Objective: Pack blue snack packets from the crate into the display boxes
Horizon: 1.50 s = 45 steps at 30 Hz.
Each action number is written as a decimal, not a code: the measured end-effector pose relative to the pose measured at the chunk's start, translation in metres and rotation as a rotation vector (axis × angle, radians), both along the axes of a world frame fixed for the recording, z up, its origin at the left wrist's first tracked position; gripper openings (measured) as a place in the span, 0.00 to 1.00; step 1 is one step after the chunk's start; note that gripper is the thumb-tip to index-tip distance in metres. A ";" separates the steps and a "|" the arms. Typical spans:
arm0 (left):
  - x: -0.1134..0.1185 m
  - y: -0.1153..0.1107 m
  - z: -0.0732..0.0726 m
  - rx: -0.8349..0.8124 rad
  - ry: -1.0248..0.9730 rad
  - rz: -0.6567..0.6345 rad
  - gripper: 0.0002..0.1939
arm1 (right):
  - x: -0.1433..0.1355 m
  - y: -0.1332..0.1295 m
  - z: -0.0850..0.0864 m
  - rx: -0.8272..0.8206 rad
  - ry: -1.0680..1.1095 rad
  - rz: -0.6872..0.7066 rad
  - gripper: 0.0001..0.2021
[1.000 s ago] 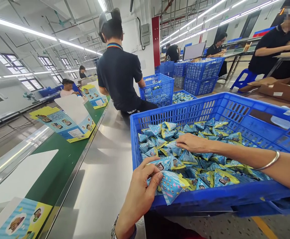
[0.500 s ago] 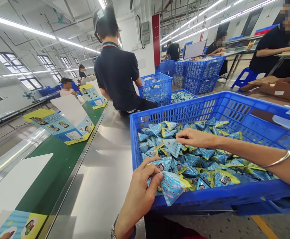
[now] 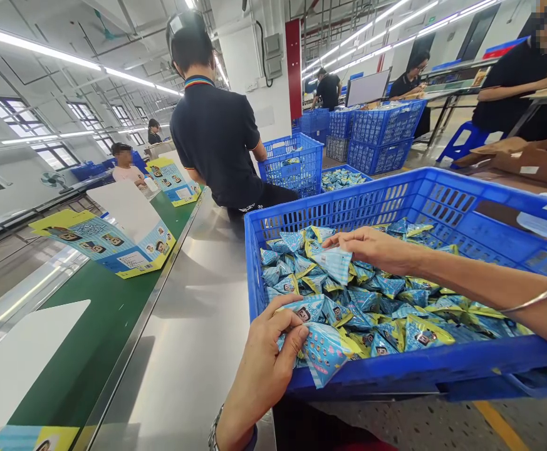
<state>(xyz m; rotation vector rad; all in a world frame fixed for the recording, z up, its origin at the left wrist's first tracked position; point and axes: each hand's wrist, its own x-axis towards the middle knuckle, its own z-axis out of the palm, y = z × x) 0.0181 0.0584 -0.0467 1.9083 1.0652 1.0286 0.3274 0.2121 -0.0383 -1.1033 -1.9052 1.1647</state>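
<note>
A blue plastic crate (image 3: 362, 376) full of small blue and yellow triangular snack packets (image 3: 386, 307) fills the right half of the head view. My left hand (image 3: 273, 351), at the crate's near left corner, pinches a pink-dotted blue packet (image 3: 324, 354) between thumb and fingers. Another packet (image 3: 307, 308) lies against the fingers of that hand. My right hand (image 3: 367, 247) reaches in from the right over the pile, its fingers closed on a pale blue packet (image 3: 334, 264). Part of that packet is hidden behind the fingers.
A steel ledge (image 3: 193, 313) runs left of the crate, beside a green conveyor belt (image 3: 80, 338). Open printed cartons (image 3: 113, 247) stand on the belt. Ahead, a co-worker (image 3: 217, 138) in a dark shirt sits beside another blue crate (image 3: 292, 166). Stacked crates (image 3: 386, 134) stand further back.
My right hand has lifted slightly, with the pale blue packet now turned and raised in its fingers. My left hand keeps its packet in place. The cartons on the belt have shifted slightly toward the lower left.
</note>
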 end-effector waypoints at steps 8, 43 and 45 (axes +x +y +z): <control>0.000 0.000 0.001 0.009 0.006 0.003 0.13 | 0.001 0.002 -0.005 -0.134 0.179 -0.096 0.23; 0.000 -0.001 0.001 0.011 0.008 -0.005 0.12 | -0.006 0.004 -0.049 -0.265 -0.420 0.487 0.34; 0.000 -0.001 0.001 0.016 0.011 -0.009 0.12 | 0.000 0.008 -0.039 -0.253 -0.364 0.441 0.36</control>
